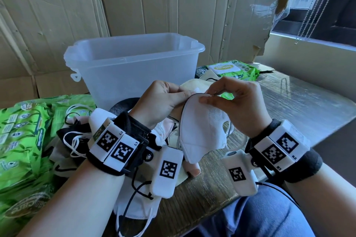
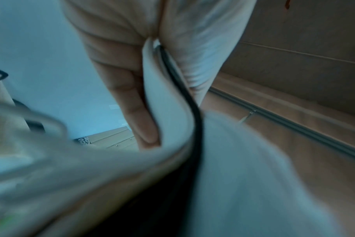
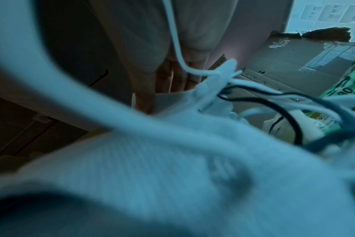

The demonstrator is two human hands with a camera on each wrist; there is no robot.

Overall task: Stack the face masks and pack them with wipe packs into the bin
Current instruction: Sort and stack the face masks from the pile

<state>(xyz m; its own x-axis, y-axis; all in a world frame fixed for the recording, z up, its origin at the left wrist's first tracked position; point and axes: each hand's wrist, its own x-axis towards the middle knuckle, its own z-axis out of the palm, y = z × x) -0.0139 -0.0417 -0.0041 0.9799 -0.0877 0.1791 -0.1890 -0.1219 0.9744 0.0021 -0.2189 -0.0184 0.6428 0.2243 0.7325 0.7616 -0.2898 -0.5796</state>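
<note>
Before cardboard-lined walls, above a wooden desk [image 1: 289,106], a white folded fabric face mask [image 1: 200,131] is pinched at its top edge by the left hand [image 1: 159,102] and right hand [image 1: 235,102], seemingly for aligning onto held masks, while the translucent plastic bin [image 1: 134,59] stands unfilled behind.
</note>
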